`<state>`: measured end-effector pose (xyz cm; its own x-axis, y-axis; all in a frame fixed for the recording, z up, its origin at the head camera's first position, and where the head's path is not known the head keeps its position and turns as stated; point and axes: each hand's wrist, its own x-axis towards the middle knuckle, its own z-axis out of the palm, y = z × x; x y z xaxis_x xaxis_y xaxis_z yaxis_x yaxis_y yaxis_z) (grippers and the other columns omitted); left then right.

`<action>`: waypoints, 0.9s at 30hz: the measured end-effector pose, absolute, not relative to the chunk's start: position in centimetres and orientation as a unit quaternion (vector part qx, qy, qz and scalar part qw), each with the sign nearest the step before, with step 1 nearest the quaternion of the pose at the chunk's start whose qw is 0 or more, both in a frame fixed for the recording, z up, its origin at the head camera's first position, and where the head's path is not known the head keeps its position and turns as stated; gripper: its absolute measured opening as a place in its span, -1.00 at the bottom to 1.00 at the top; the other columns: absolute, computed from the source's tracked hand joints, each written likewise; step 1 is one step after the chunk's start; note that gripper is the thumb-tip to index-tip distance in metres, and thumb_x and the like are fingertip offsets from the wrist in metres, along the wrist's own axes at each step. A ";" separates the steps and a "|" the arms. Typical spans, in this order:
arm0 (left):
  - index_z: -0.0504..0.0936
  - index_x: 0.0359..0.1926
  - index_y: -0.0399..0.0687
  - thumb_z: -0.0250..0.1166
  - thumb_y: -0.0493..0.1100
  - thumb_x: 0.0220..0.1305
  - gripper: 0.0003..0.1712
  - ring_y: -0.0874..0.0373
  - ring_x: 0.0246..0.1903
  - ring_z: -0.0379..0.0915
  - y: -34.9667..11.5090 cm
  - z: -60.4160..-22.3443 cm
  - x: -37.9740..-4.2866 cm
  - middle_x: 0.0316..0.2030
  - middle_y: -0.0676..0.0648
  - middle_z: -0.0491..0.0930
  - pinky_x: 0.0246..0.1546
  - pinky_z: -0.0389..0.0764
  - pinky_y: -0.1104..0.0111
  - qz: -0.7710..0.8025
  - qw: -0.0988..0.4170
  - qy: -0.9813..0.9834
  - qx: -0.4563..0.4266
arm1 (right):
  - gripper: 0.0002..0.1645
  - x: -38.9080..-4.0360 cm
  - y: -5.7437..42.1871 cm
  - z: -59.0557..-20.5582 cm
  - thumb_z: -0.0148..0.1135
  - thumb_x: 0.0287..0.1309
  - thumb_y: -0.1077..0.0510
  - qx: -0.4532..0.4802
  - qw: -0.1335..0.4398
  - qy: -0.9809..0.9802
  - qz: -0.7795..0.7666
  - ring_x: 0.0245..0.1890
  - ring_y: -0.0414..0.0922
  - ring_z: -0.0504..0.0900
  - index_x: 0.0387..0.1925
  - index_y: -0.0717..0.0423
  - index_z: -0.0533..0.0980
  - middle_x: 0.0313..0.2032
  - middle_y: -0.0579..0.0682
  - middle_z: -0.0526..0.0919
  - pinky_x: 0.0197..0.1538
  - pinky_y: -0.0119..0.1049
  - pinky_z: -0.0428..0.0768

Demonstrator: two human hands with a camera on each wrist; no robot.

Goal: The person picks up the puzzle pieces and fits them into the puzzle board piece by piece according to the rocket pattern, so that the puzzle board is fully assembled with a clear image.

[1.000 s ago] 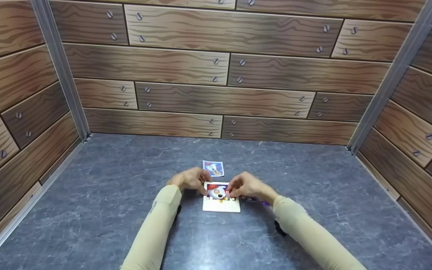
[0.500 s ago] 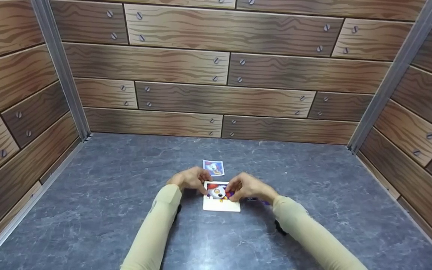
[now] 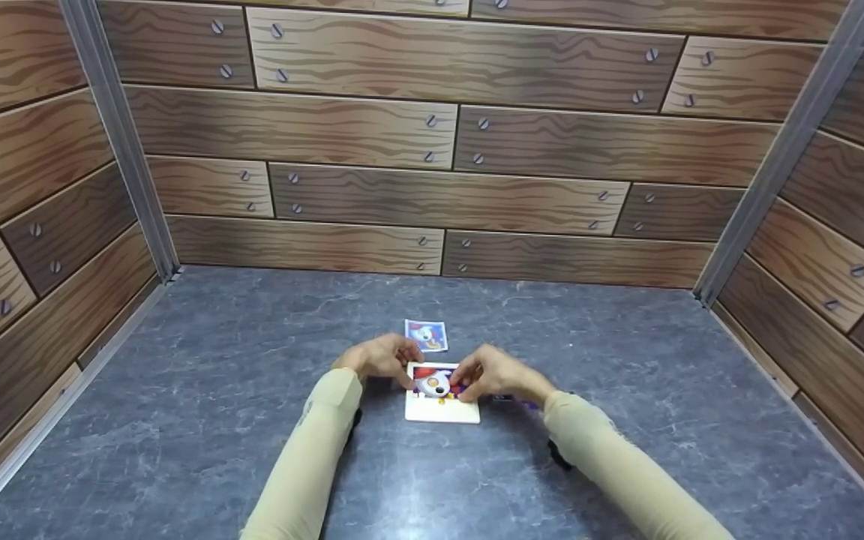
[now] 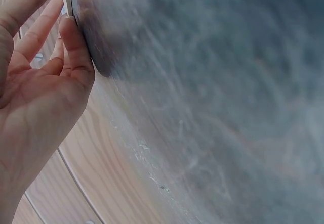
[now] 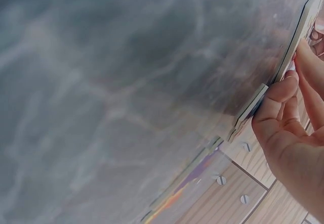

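A cream puzzle board [image 3: 442, 412] lies flat on the table, its upper part showing a white character [image 3: 432, 384] with red and purple around it. My left hand [image 3: 385, 355] grips the board at its upper left corner, the thumb along the left edge, as the left wrist view [image 4: 50, 82] also shows. At the board's right side, my right hand [image 3: 498, 373] pinches a small reddish puzzle piece [image 5: 294, 58] against the picture area. Fingers mostly cover that piece.
Beyond the board lies a small picture card [image 3: 426, 336] with a similar character. Loose puzzle pieces lie under and beside the right hand, including one with a purple and orange face [image 5: 195, 176] and a nearer one [image 5: 247, 115]. Wood-patterned walls [image 3: 439, 135] enclose the table.
My right fingers have shifted slightly down and left over the board's right side, covering the pinkish piece seen between them earlier. The left hand and the board stay in place.
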<state>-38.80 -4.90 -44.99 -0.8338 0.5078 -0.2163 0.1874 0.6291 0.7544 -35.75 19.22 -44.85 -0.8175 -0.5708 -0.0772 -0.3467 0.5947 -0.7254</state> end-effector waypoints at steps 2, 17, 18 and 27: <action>0.60 -0.01 -0.18 0.49 -0.36 -0.01 -0.52 0.19 -0.25 0.37 -4.9 -45.0 -38.8 -0.21 -0.02 0.55 -0.23 0.43 0.41 0.382 0.209 0.878 0.202 | -0.63 -35.7 19.3 -44.8 0.45 -0.17 0.42 -0.264 0.157 0.877 -0.369 -0.44 -0.27 0.50 -0.18 0.34 0.67 -0.37 0.18 0.69 -0.33 -0.45 0.49; 0.61 -0.03 -0.15 0.50 -0.34 -0.01 -0.54 0.19 -0.28 0.34 -5.0 -45.0 -38.8 -0.27 0.00 0.50 -0.26 0.39 0.42 0.365 0.208 0.882 0.216 | -0.62 -35.6 19.9 -44.6 0.41 -0.13 0.44 -0.269 0.174 0.868 -0.379 -0.38 -0.24 0.55 -0.14 0.35 0.66 -0.30 0.24 0.70 -0.29 -0.44 0.53; 0.61 -0.03 -0.15 0.50 -0.34 -0.01 -0.54 0.20 -0.28 0.33 -5.0 -45.0 -38.8 -0.27 0.01 0.50 -0.26 0.39 0.43 0.364 0.207 0.882 0.217 | -0.62 -35.7 20.0 -44.6 0.41 -0.11 0.43 -0.269 0.178 0.867 -0.381 -0.37 -0.24 0.55 -0.13 0.34 0.66 -0.29 0.23 0.70 -0.29 -0.44 0.53; 0.62 -0.02 -0.14 0.49 -0.34 0.00 -0.55 0.18 -0.22 0.36 -5.0 -45.0 -38.9 -0.20 -0.01 0.54 -0.17 0.44 0.37 0.370 0.209 0.882 0.205 | -0.67 -35.9 21.8 -43.5 0.37 0.00 0.39 -0.252 0.178 0.875 -0.373 -0.37 -0.24 0.56 -0.11 0.29 0.66 -0.30 0.10 0.70 -0.30 -0.40 0.56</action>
